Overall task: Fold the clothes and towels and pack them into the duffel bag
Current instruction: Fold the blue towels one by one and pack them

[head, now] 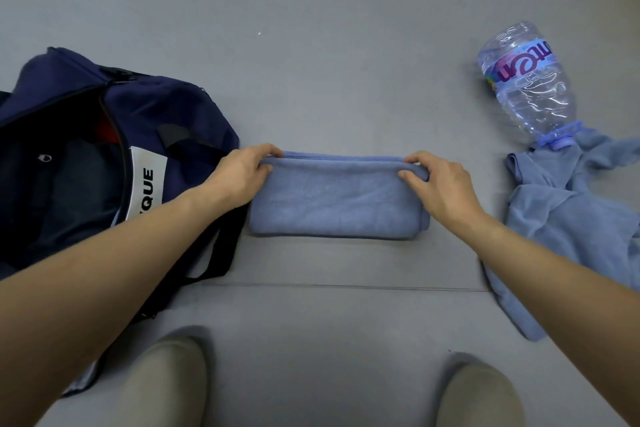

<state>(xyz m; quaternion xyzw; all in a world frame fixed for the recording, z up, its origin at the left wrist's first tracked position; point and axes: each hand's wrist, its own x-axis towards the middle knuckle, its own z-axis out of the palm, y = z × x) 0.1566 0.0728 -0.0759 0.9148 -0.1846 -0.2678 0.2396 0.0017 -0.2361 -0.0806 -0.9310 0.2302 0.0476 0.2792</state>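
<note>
Both hands, left hand point(242, 172) and right hand point(438, 180), pinch the far corners of the folded towel point(334, 199) on the floor beside the open duffel bag point(162, 104); lifted by those corners alone, the folds could fall open

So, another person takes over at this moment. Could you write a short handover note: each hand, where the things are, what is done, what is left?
Left hand: pinches the far left corner of the folded blue towel.
Right hand: pinches its far right corner.
The towel lies on the floor, a compact rectangle. The duffel bag is to its left, unzipped, with dark clothing inside.
Done: this towel looks folded.
Left: put it in the bag. Then fold and pack the crumpled blue cloth on the right. The plastic bottle lies with its cap on that cloth.
</note>
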